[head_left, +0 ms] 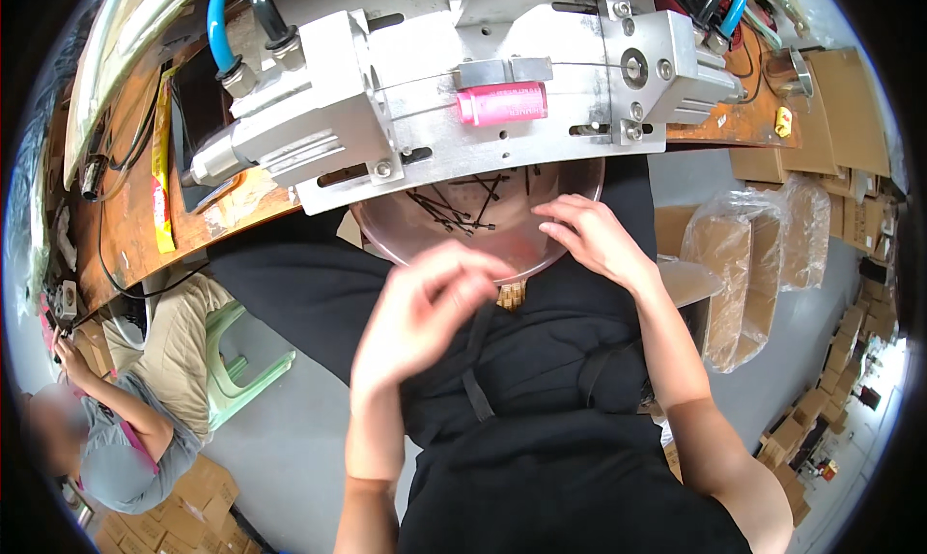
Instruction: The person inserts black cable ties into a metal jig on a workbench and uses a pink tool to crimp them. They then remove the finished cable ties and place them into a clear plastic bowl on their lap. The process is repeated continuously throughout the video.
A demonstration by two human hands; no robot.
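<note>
A see-through, pinkish round basin [394, 248] rests on my lap, partly under the front of a metal machine. Several thin black sticks with thicker ends [454, 211] lie loose inside it. My right hand [597, 237] hangs over the basin's right side, fingers stretched and thumb apart, with nothing seen in it. Nearer to me, my left hand [425, 308] is raised by the basin's near rim; motion smears its fingers, and whether they hold anything is unclear. Ahead, a small pink bottle [502, 104] lies sideways on the machine's plate against a metal block [504, 71].
Metal cylinders [314, 100] with blue and black hoses flank the machine plate [435, 153] on a wooden bench [217, 221]. A person [135, 438] works at the left near a green stool [241, 366]. Cardboard boxes [739, 274], some wrapped in plastic, stand at the right.
</note>
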